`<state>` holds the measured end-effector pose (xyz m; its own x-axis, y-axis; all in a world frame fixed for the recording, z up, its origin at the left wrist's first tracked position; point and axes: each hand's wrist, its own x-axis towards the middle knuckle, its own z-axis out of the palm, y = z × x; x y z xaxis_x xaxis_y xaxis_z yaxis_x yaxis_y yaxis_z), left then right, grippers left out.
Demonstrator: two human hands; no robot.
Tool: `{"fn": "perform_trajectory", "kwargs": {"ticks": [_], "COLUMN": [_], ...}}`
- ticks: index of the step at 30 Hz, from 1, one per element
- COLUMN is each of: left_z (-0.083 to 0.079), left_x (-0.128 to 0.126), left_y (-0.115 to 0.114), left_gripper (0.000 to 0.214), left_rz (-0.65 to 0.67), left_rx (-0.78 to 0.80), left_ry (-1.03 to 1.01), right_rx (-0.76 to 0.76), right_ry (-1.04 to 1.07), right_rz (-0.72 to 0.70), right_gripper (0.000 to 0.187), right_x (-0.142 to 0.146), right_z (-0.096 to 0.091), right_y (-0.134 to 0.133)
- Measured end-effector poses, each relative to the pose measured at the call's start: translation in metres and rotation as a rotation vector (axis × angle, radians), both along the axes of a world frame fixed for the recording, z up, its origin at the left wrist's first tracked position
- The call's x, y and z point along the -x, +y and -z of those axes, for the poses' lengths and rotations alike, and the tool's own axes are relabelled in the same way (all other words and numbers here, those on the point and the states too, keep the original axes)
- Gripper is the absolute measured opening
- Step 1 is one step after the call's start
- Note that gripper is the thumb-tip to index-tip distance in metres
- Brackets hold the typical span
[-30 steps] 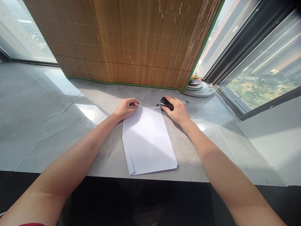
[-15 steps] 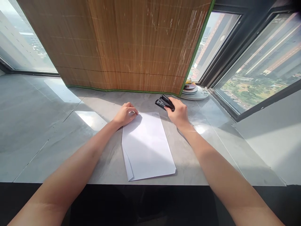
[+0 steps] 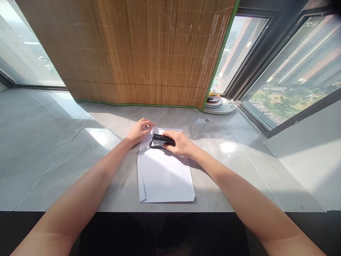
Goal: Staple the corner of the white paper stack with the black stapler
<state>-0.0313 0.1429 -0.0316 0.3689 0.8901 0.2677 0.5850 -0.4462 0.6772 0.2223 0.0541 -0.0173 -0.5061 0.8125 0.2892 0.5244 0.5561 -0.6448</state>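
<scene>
A stack of white paper [image 3: 166, 177] lies on the grey counter, its lower left corner folded over. At its top left corner my left hand [image 3: 140, 131] is closed, fingers curled on the edge. My right hand [image 3: 181, 143] grips a black stapler [image 3: 160, 139] from the right. The stapler's jaws are parted and point left, over the upper part of the paper. I cannot tell whether it touches the sheets. My right hand covers the stapler's rear end and part of the paper's upper right.
Behind the paper hangs a bamboo blind [image 3: 149, 57] with a green border. Stacked plates [image 3: 218, 106] stand by the window corner. A small dark object [image 3: 206, 121] lies on the grey counter [image 3: 66, 170], right of the paper. The counter's front edge is close below.
My right hand has brought the stapler left and nearer, from beside the paper to over its upper part. The paper has turned slightly. My left hand has stayed at the corner.
</scene>
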Motion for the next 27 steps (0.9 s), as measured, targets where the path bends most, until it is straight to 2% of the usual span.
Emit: {"fn": "perform_trajectory", "kwargs": {"ticks": [5,8,13,16,19,24,26,27], "left_z": [-0.003,-0.004,-0.002,-0.003,-0.005,-0.007,-0.007,-0.007], "left_x": [0.006,0.009,0.012,0.011,0.011,0.011,0.011,0.011], "left_y": [0.003,0.005,0.004,0.003,0.002,0.000,0.000,0.000], "left_gripper": [0.034,0.035,0.031,0.030,0.029,0.029,0.029,0.029], "left_rz": [-0.037,-0.052,-0.057,-0.031,-0.014,-0.003,-0.006,-0.004], "left_rx": [0.063,0.117,0.192,0.204,0.185,0.183,0.176,0.171], "left_ry": [-0.152,-0.301,-0.336,-0.298,-0.260,-0.207,-0.211,-0.212], "right_rx": [0.039,0.094,0.356,0.441,0.523,0.600,0.570,0.520], "right_ry": [0.010,-0.053,-0.282,-0.316,-0.276,-0.190,-0.048,0.057], "right_rz": [-0.092,-0.094,-0.047,0.027,0.091,0.095,0.119,0.191], "right_gripper": [0.017,0.017,0.014,0.022,0.034,0.044,0.046,0.044], "right_x": [-0.008,-0.023,-0.086,-0.132,-0.164,-0.193,-0.204,-0.210], "right_z": [0.003,-0.007,-0.034,-0.039,-0.037,-0.034,-0.027,-0.021], "right_y": [0.006,0.008,0.012,0.014,0.012,0.006,0.009,0.012]}}
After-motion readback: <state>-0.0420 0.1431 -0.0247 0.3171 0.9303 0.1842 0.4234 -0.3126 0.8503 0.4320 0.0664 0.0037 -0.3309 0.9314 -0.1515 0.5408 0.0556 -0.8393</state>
